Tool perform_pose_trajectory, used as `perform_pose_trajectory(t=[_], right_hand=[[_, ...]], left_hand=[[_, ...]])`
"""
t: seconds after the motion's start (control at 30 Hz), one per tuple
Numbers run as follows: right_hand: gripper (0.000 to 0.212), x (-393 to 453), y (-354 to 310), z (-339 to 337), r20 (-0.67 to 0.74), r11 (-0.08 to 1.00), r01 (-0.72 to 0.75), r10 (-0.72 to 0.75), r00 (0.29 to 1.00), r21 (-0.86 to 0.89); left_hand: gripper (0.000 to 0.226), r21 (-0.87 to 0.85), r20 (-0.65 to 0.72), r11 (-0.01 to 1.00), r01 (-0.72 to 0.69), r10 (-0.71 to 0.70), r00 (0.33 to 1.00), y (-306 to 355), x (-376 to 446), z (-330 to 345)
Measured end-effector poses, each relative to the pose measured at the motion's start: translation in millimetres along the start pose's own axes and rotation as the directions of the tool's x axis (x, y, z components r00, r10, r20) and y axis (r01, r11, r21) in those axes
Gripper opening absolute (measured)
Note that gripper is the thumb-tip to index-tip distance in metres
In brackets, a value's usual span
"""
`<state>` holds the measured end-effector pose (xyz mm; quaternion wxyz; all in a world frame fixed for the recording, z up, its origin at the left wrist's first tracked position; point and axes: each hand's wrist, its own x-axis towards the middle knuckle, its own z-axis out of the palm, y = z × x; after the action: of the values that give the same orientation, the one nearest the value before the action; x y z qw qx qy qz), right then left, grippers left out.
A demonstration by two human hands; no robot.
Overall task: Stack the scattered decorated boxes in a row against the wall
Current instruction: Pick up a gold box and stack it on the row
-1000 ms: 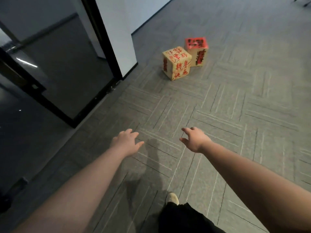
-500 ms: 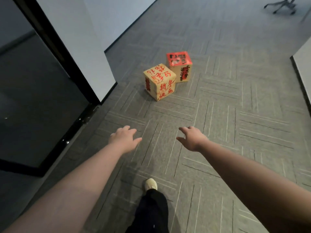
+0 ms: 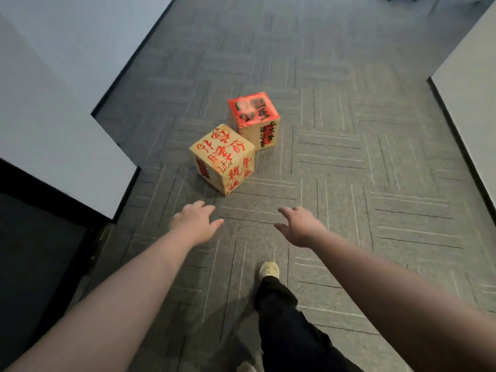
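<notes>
Now your left hand [image 3: 194,224] and right hand [image 3: 299,228] reach out with fingers loosely spread, holding nothing; the tan box [image 3: 224,159] sits on the carpet [image 3: 375,183] just beyond your fingertips, with the red-topped box [image 3: 255,119] touching its far right corner.
</notes>
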<state>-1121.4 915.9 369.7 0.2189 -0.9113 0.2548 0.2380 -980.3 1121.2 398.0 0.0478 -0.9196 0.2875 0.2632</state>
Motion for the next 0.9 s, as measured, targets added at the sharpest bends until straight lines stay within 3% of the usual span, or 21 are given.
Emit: perform_pose_trajectory(t=[0.4, 0.57, 0.9], right_hand=[[0.057, 279, -26, -111, 0.095, 0.997, -0.043, 0.037, 0.995, 0.062], [0.063, 373, -44, -133, 0.123, 0.988, -0.108, 0.094, 0.988, 0.112], [0.074, 559, -84, -93, 0.224, 0.867, -0.413, 0.36, 0.906, 0.278]], left_hand=[[0.059, 0.002, 0.062, 0.999, 0.04, -0.04, 0.997, -31, 263, -112], [0.071, 0.027, 0.026, 0.999, 0.022, -0.022, 0.999, -65, 377, -140], [0.096, 0.109, 0.251, 0.985, -0.132, 0.101, 0.963, -126, 628, -128]])
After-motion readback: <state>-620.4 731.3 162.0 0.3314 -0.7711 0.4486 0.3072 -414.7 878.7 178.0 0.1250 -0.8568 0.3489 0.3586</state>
